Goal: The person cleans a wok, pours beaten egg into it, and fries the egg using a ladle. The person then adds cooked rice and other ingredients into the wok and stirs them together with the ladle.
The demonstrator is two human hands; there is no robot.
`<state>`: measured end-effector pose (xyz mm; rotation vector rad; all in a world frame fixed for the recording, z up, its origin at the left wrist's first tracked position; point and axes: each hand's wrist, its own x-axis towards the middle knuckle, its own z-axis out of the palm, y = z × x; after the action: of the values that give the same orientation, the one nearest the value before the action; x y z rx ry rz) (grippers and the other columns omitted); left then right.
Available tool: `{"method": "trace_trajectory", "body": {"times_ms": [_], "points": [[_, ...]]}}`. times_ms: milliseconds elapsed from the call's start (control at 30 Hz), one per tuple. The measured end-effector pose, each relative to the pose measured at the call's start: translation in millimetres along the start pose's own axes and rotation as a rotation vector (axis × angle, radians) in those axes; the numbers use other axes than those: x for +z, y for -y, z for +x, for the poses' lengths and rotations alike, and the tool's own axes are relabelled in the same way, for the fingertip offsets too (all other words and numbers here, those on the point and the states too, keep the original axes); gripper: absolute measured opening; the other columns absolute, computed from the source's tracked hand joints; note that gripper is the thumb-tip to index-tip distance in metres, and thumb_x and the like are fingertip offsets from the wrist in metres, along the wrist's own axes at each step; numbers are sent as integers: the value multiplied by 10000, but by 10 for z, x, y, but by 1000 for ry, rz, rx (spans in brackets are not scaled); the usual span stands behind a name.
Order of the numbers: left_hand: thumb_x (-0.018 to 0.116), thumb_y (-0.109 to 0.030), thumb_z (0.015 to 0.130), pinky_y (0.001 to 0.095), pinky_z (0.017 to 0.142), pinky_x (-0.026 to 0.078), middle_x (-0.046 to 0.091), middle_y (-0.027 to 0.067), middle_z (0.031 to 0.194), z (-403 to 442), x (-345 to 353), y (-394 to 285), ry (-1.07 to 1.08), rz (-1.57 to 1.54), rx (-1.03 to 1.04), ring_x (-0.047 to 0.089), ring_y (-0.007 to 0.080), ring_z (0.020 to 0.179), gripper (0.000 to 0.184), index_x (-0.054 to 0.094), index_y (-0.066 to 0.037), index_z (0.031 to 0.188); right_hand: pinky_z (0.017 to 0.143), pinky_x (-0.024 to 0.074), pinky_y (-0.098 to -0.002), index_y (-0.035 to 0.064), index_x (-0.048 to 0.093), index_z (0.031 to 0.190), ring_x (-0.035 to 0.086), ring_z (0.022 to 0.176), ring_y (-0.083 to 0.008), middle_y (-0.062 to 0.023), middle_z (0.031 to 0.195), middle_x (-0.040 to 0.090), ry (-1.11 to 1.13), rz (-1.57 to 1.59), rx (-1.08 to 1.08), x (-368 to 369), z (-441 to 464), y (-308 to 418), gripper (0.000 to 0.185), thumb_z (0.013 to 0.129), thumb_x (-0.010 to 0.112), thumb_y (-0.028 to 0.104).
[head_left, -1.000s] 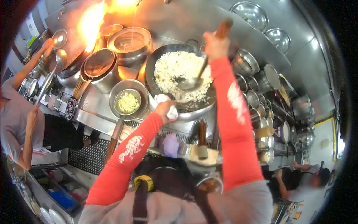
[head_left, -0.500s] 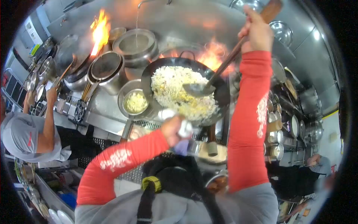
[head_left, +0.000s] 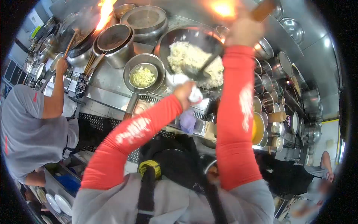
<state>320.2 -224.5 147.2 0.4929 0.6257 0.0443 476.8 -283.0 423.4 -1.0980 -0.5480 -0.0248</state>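
Note:
My left hand is closed around a folded white cloth at the near rim of a black wok. White rice with yellowish bits fills part of the wok. Raised at the upper right, my right hand grips the wooden handle of a ladle. The ladle's bowl rests among the rice, and its shaft slants down from my hand. Motion blurs my right fingers. The cloth hides the wok's edge where my left hand holds it.
A bowl of shredded pale-yellow food stands left of the wok. Metal pots and a tall flame lie beyond. Another person works at the left with a long-handled tool. Several containers line the right, where a second person stands.
The wok has tilted and its rice has bunched together, with some grains in the air. My left hand has shifted right and upward; my right hand has moved slightly left and down.

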Motion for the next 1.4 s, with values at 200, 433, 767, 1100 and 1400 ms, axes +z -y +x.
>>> {"method": "trace_trajectory", "body": {"times_ms": [200,433,767,1100,1400], "points": [[489,-73,852,400,528,543,629,134,841,-884,-222,349,-127,186,-181,641,274,691,95,524,3,897,540,476,-381,-26,602,943,598,626,-254,-90,715,573,3,-149,-41,-309,735,-197,194,832,537,119],[475,-91,850,397,537,537,584,116,778,44,-239,331,-119,122,6,630,261,687,115,508,-26,938,541,478,-362,-5,598,898,601,624,-209,-74,650,549,-16,-395,-281,115,-165,-759,168,810,591,137],[557,-136,847,419,564,543,601,108,779,9,-161,41,81,501,390,619,257,662,109,552,-48,912,572,498,-369,124,695,845,616,640,-192,-110,808,625,-104,-895,-636,-461,480,-1303,134,726,633,113],[554,-102,795,447,474,516,581,124,737,23,69,-258,-145,10,120,601,276,574,156,551,20,893,451,394,-271,52,578,820,473,511,-135,-15,614,488,48,-213,24,9,258,-71,122,802,646,151],[590,-115,762,431,393,485,587,160,703,648,-1,-45,-309,152,302,602,276,549,202,559,72,831,479,417,-287,32,588,897,515,548,-157,-35,675,541,101,-837,-452,134,283,-912,126,832,549,132]]}}
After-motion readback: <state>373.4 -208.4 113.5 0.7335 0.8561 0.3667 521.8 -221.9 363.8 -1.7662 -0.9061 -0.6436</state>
